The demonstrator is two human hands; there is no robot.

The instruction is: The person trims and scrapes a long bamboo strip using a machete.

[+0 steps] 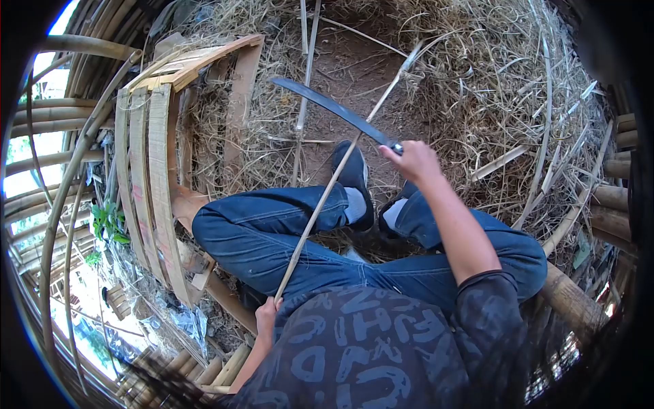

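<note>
A long thin bamboo strip (319,210) runs diagonally across my lap, from beside my left hip up to the straw-strewn ground ahead, where its far end looks frayed. My left hand (267,315) is closed around the near end of this strip. In my right hand (415,162) I grip the handle of a machete (334,107). Its long dark blade points up and to the left and crosses the strip beyond my shoe. Whether the blade touches the strip, I cannot tell.
A wooden slatted crate (160,184) stands at the left. Bamboo-pole walls (61,112) curve around the left side, and more poles (616,198) are at the right. Wood shavings (490,102) cover much of the ground. Another strip (306,82) lies ahead. A thick bamboo pole (572,296) is beside my right knee.
</note>
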